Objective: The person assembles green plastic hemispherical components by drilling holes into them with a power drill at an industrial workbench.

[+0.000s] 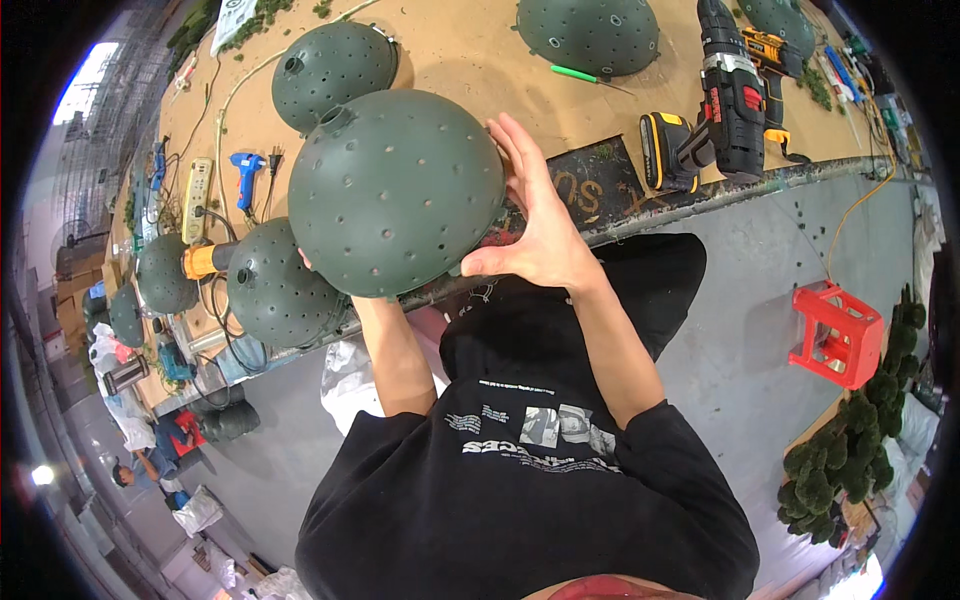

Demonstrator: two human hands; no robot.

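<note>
A dark green plastic dome (395, 195), dotted with small holes and with a short round neck at its upper left, is held up between my two hands at the table's near edge. My right hand (535, 215) grips its right side, thumb low and fingers higher on the rim. My left hand (372, 308) supports it from below and the left; most of that hand is hidden behind the dome, with just a fingertip showing at its left edge. Similar holed domes lie close by: one behind it (335, 78) and one to its left (280, 285).
On the table are another dome (590, 35), a green-handled tool (575, 74), a cordless drill (735, 105), a blue glue gun (246, 178) and a power strip (196, 200). A red stool (838, 335) stands on the floor at right, near green artificial foliage (850, 440).
</note>
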